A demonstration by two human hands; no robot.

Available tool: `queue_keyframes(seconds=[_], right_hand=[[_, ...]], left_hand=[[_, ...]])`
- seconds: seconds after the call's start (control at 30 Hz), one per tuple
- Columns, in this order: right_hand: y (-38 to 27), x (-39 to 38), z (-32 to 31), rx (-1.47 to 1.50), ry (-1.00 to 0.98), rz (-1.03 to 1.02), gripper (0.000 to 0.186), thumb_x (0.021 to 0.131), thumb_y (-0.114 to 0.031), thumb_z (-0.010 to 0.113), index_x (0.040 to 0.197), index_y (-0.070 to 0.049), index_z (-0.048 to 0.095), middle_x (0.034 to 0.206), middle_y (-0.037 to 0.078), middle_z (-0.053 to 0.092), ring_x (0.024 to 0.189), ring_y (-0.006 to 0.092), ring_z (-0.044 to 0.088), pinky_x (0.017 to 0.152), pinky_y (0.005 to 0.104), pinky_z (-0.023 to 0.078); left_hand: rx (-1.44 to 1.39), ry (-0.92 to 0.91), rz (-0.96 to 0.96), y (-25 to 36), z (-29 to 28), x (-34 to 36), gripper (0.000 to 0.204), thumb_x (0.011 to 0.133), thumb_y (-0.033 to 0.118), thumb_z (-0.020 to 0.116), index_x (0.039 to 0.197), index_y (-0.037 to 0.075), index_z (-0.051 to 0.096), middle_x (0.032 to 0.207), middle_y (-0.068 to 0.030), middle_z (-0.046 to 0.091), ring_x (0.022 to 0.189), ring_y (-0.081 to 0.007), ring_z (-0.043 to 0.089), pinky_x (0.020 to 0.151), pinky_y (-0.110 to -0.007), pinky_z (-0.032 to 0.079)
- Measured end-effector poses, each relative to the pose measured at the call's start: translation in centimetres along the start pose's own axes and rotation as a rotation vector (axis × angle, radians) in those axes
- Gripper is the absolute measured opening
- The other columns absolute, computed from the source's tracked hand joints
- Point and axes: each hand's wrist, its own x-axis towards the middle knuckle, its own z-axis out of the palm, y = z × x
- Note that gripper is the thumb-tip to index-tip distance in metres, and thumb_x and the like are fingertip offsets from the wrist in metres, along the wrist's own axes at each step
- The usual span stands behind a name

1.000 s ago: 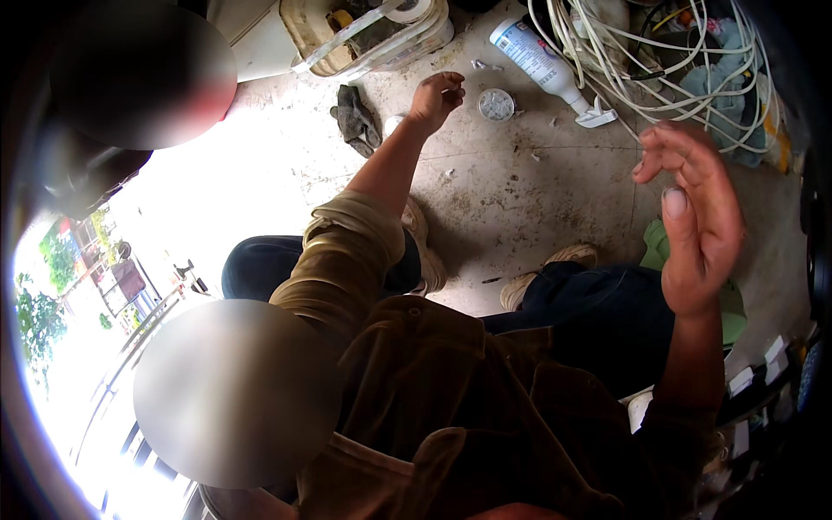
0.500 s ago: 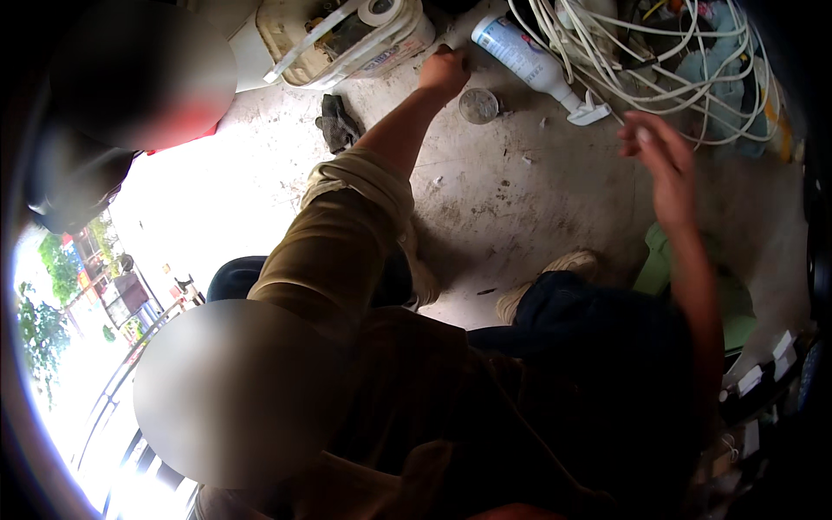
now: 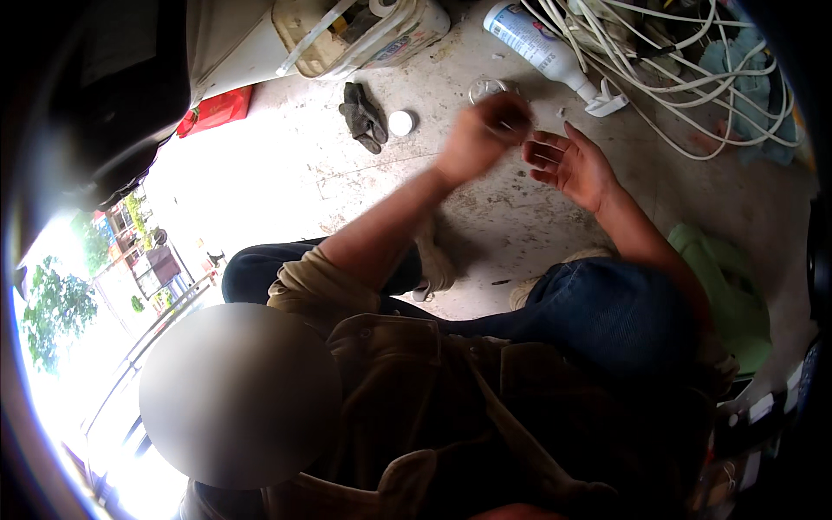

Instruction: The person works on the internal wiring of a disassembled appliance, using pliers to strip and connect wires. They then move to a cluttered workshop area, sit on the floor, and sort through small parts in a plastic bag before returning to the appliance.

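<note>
My left hand [image 3: 487, 137] is in front of me over the floor, smeared by motion; its fingers look curled, but whether they hold anything does not show. Close beside it on the right, my right hand [image 3: 572, 169] has its palm turned toward the left hand and its fingers apart, with nothing seen in them. Just beyond the left hand is a small clear round container [image 3: 490, 88], partly covered by it. A small white round lid or tub [image 3: 401, 123] lies to the left, next to a dark grey glove [image 3: 361, 120].
A white spray bottle [image 3: 539, 50] lies on its side at the far right of the hands. Looped white cable [image 3: 641, 100] spreads beyond it over blue cloth. A handled bucket [image 3: 407, 39] stands at the far side. Green fabric [image 3: 724, 295] is at right, a red bag [image 3: 217, 111] at left.
My left hand has drawn back from near the bucket toward my right hand. The right hand has moved left and opened toward it. The white round item, not visible before, now shows beside the glove.
</note>
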Motion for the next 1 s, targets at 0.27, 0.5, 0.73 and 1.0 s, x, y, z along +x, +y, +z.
queue_keyframes(seconds=[0.27, 0.5, 0.73, 1.0], right_hand=[[1.0, 0.8, -3.7, -0.008, 0.023, -0.04, 0.026, 0.095, -0.033, 0.045, 0.096, -0.008, 0.052, 0.084, 0.006, 0.054, 0.073, 0.0175, 0.051, 0.065, 0.0305, 0.043], [0.3, -0.3, -0.9, -0.131, 0.108, -0.088, 0.022, 0.096, -0.024, 0.042, 0.083, -0.008, 0.047, 0.063, -0.003, 0.037, 0.053, 0.0094, 0.033, 0.051, 0.0262, 0.03], [0.3, -0.6, -0.8, -0.239, 0.161, -0.192, 0.017, 0.094, -0.013, 0.042, 0.099, -0.002, 0.054, 0.066, -0.002, 0.042, 0.055, 0.0092, 0.037, 0.051, 0.0239, 0.033], [0.3, -0.3, -1.0, -0.242, 0.129, -0.174, 0.017, 0.094, -0.014, 0.044, 0.101, -0.002, 0.054, 0.065, -0.003, 0.039, 0.054, 0.007, 0.036, 0.051, 0.023, 0.033]], left_hand=[[0.501, 0.094, 0.297, 0.6, 1.2, -2.6, 0.025, 0.074, 0.011, 0.069, 0.098, 0.007, 0.059, 0.098, -0.0095, 0.06, 0.078, -0.0249, 0.064, 0.066, -0.031, 0.052], [1.192, 0.289, -0.276, -15.6, -11.2, -4.7, 0.056, 0.067, 0.022, 0.075, 0.118, 0.019, 0.051, 0.122, -0.013, 0.046, 0.109, -0.0364, 0.049, 0.085, -0.043, 0.046], [0.932, 0.285, 0.066, -11.6, -8.5, -1.4, 0.049, 0.072, 0.022, 0.068, 0.119, 0.02, 0.054, 0.11, -0.0125, 0.051, 0.099, -0.0323, 0.053, 0.076, -0.04, 0.049], [0.995, 0.179, 0.388, -3.9, -1.8, 1.3, 0.053, 0.073, 0.02, 0.069, 0.122, 0.018, 0.05, 0.115, -0.0146, 0.045, 0.096, -0.0343, 0.054, 0.075, -0.041, 0.051]])
